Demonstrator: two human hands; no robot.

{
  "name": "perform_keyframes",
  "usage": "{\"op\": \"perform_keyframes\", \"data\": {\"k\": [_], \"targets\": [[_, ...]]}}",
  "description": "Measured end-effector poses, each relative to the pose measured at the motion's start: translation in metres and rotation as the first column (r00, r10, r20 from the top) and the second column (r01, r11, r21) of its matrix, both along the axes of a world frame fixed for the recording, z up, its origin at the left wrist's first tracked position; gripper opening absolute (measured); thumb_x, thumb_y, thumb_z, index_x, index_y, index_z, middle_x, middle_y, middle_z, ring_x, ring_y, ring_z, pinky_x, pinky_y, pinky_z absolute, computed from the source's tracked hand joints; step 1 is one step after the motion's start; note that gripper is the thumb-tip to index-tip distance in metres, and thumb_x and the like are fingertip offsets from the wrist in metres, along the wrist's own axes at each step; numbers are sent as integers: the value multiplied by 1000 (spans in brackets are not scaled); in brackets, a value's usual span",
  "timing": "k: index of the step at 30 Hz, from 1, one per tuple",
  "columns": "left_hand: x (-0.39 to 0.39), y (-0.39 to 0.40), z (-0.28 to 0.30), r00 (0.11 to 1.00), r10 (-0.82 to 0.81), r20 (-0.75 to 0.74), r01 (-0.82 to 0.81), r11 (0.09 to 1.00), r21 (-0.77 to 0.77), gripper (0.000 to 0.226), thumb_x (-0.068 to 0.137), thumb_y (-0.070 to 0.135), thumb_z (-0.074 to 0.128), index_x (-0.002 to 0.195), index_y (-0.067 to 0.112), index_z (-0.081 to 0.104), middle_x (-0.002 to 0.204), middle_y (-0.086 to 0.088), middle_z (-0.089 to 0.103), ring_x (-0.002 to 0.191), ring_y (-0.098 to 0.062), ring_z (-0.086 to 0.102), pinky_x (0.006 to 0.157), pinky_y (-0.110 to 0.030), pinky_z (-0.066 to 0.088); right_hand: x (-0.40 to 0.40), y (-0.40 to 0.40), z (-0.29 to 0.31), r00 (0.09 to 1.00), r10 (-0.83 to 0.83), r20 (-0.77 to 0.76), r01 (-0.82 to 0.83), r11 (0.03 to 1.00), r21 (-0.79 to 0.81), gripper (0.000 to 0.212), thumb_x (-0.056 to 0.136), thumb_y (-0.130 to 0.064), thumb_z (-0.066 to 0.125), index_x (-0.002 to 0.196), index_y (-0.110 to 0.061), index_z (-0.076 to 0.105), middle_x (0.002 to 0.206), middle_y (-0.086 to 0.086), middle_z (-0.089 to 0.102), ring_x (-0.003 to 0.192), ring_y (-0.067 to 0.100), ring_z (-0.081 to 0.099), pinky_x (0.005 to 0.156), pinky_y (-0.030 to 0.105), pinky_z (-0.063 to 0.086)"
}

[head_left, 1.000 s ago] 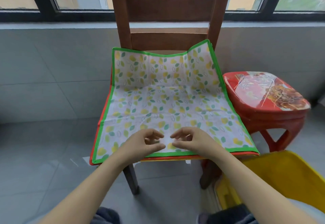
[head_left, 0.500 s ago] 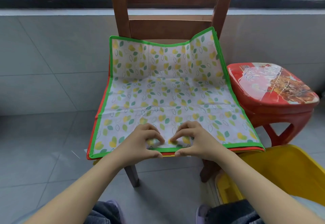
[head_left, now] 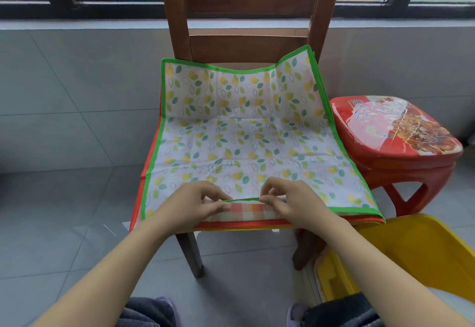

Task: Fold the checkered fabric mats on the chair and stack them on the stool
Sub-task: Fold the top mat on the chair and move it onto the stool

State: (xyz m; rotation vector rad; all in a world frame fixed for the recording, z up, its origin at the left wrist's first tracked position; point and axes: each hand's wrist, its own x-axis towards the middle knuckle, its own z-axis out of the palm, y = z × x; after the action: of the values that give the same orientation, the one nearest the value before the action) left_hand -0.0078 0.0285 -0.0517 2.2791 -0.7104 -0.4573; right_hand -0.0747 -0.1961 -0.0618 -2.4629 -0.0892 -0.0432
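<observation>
Two hands meet at the near edge of the top mat (head_left: 246, 131), the leaf-printed, green-bordered sheet spread over the wooden chair (head_left: 246, 23) seat with its far edge riding up against the backrest. Left hand (head_left: 198, 206) and right hand (head_left: 295, 206) each pinch the green hem between thumb and curled fingers, close together near the middle, and the hem is lifted just enough to show an orange checkered mat (head_left: 253, 211) beneath; more red and yellow edges peek out lower in the pile. From the mat's centre the red stool (head_left: 395, 131) stands at about 3 o'clock, just beside the chair, with nothing stacked on it, so the task looks barely begun. To fold cleanly, I would judge it best to make sure only the top layer is pinched, then slide the hands apart toward the 7 and 5 o'clock corners before carrying the edge toward 12 o'clock; a grip this central would likely let the corners sag and the fold go crooked. A yellow bin (head_left: 411, 257) sits at 5 o'clock, clear of the path to the stool.
</observation>
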Motion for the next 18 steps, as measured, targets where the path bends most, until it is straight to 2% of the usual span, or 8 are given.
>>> {"op": "perform_keyframes", "data": {"k": [3,5,8,11,13,15,17,18], "targets": [[5,10,16,995,75,-58,-76,997,-18,11,79,43,68,87,38,72,95,23,68,93,7,59,83,-15,45,4,1,5,995,-38,92,44,997,-68,12,91,-24,57,91,-13,60,70,5,69,45,8,47,45,14,33],[4,14,25,993,89,-71,-90,996,-13,3,81,44,65,83,43,68,89,28,65,88,13,57,78,-8,42,5,0,10,989,-64,134,77,992,-97,12,92,-24,56,91,-13,59,60,3,65,46,5,47,42,16,29],[3,16,34,994,107,-31,-107,994,-24,8,86,41,61,81,42,67,81,28,65,77,17,59,67,-6,40,5,-1,21,984,-77,164,106,979,-176,11,92,-26,56,91,-15,59,46,-15,54,48,3,50,43,15,25],[1,18,45,990,137,16,-136,990,-49,14,86,43,59,79,38,70,79,9,72,71,-6,63,63,-24,46,1,-2,41,988,-50,146,94,944,-315,12,93,-29,53,95,-20,60,59,-11,63,50,9,52,48,26,38],[-1,18,55,991,128,26,-126,990,-56,20,84,47,59,74,34,71,67,1,63,60,-20,49,59,-30,39,-3,-2,61,990,-37,136,86,924,-373,12,92,-34,53,96,-24,59,70,-6,67,57,15,54,51,27,40],[-2,19,66,992,124,-1,-123,988,-93,26,80,51,60,72,30,72,59,0,46,56,-13,38,56,-28,30,-8,-1,81,991,-27,132,78,914,-399,11,92,-36,53,95,-27,59,67,-11,61,59,13,55,55,28,45],[-2,19,80,989,142,-34,-145,982,-120,29,76,54,61,70,28,73,53,11,49,52,-8,43,56,-23,31,-8,0,101,989,-19,150,84,897,-435,11,91,-39,52,92,-30,58,62,-15,54,60,9,53,55,26,45],[1,20,87,988,147,-51,-152,982,-109,26,78,52,62,70,29,72,51,17,56,52,0,50,57,-18,34,-6,2,109,986,-18,165,92,886,-454,11,91,-40,53,91,-31,58,63,-16,53,61,9,52,53,24,41]]}}
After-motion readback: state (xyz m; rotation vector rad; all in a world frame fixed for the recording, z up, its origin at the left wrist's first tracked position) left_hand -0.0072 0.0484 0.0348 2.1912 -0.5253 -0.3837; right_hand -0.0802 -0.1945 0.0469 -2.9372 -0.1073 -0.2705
